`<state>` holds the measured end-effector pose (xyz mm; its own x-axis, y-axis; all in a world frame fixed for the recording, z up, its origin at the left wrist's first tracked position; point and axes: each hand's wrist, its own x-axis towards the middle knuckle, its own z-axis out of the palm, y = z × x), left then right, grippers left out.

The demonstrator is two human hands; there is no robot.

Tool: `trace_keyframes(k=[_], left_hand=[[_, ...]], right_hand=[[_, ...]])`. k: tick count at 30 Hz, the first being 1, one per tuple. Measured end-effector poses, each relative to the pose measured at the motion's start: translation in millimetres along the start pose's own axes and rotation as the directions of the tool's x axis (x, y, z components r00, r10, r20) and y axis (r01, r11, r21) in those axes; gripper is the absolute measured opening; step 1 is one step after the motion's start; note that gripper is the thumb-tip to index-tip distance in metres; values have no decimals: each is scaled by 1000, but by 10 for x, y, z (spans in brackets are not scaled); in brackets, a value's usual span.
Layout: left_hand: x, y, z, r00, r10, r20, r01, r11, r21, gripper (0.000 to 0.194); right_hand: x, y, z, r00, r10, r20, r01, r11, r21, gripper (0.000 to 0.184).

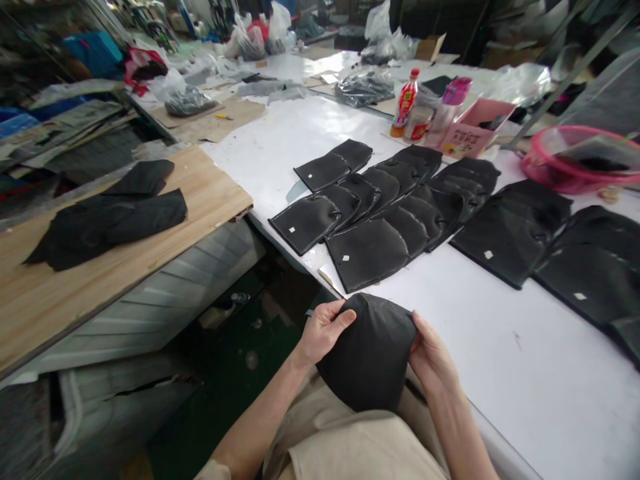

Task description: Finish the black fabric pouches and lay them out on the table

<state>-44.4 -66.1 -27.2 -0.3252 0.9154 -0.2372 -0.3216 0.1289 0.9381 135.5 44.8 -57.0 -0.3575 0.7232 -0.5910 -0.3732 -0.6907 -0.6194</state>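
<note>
Between my two hands hangs a black sheet-like piece (373,353), leather or fabric, over my lap at the table's edge. My left hand (325,331) pinches its upper left corner, thumb on top. At the upper right edge my right hand (434,353) is closed on it, with some fingers hidden behind. Just beyond, overlapping rows of black flat pieces with curved ends (370,250) lie on the white table (540,360). Several carry a small white square sticker near one edge.
Left, a wooden board (200,183) carries black cut pieces (110,227). A gap shows dark green floor (220,387). Farther back stand a red-labelled bottle (405,103), a jar (418,125), a pink box (475,130) and a pink basin (580,160). Plastic bags lie behind.
</note>
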Motion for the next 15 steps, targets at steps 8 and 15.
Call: trace_keyframes(k=[8, 15], left_hand=[[-9, 190, -60, 989, 7, 147, -35, 981, 190, 43], [27, 283, 175, 931, 76, 357, -215, 906, 366, 46]], right_hand=[[-42, -115, -38, 979, -143, 147, 188, 910, -368, 29], [-93, -393, 173, 851, -339, 402, 488, 224, -844, 41]])
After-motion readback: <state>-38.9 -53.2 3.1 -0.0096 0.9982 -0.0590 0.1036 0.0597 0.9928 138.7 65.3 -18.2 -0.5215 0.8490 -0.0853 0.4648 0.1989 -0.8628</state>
